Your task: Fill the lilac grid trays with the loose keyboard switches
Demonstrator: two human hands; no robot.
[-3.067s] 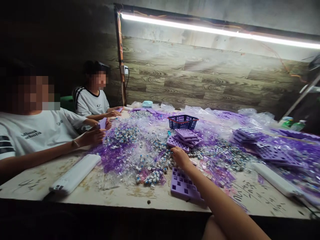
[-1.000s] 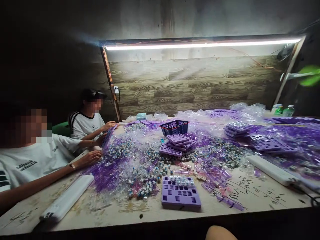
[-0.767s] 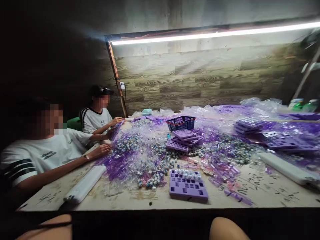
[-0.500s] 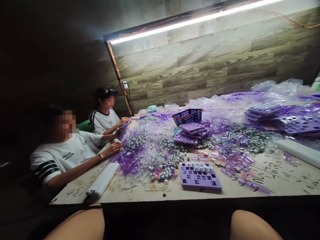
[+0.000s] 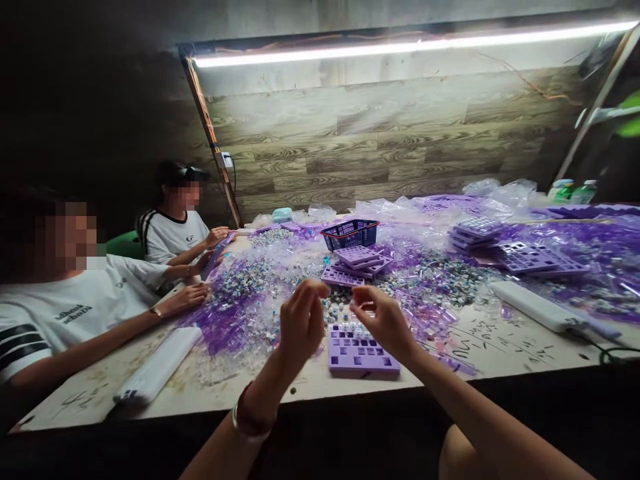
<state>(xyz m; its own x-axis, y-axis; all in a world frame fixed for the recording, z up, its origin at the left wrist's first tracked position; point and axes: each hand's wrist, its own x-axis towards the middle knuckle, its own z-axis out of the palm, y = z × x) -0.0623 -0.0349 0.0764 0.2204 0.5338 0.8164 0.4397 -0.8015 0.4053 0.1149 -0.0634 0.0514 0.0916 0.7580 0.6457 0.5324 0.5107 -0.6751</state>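
My left hand (image 5: 301,321) is raised over the table's front edge with its fingers curled into a pinch. My right hand (image 5: 381,320) is raised beside it, fingers also pinched, the two hands a small gap apart. What the fingertips hold is too small to make out. Just below and between them lies a purple slotted tray (image 5: 361,350) with a row of small pieces in its far slots. Behind it spreads a heap of small grey and blue parts (image 5: 280,293) mixed with clear purple strips.
Two other people in white shirts sit at the left, their hands (image 5: 193,293) in the heap. A blue basket (image 5: 349,235) and stacked purple trays (image 5: 357,262) stand mid-table. White long boxes (image 5: 155,367) (image 5: 535,307) lie left and right. Bottles (image 5: 570,191) stand far right.
Both my hands, out of view for the last second, have come up in front of me over the purple tray. The camera swung and tilted in between.
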